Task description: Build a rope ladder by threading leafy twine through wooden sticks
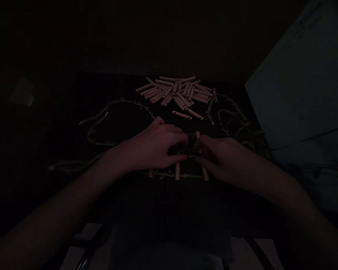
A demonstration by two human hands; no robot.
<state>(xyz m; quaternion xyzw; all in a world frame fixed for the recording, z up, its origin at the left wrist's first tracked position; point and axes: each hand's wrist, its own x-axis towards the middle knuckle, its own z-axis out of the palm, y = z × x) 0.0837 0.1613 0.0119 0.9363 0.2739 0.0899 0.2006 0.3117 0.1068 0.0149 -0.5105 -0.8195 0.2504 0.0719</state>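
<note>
Head view: In dim light, two bare hands meet over a dark table, working at leafy cord among short wooden sticks. I see the left hand bent palm down, thumb and fingers partly closed with a small gap between them; the right hand faces it, fingertips drawn in closer, just over the rightmost stick. The cord spans the gap between the two, but from my remote seat I cannot tell which fingertips truly pinch it.

Three sticks lie side by side below the hands, their near ends along a near cord, spaced apart, I judge, to keep each reachable. The opposed grip would let one hand steady while the other adjusts. Beyond, a pile of holed sticks sits at the far side, probably to leave working room; two sticks lie loose before it. A slack loop spreads left and a coil rests right, both seemingly laid aside to avoid snagging. A pale panel stands at right.
</note>
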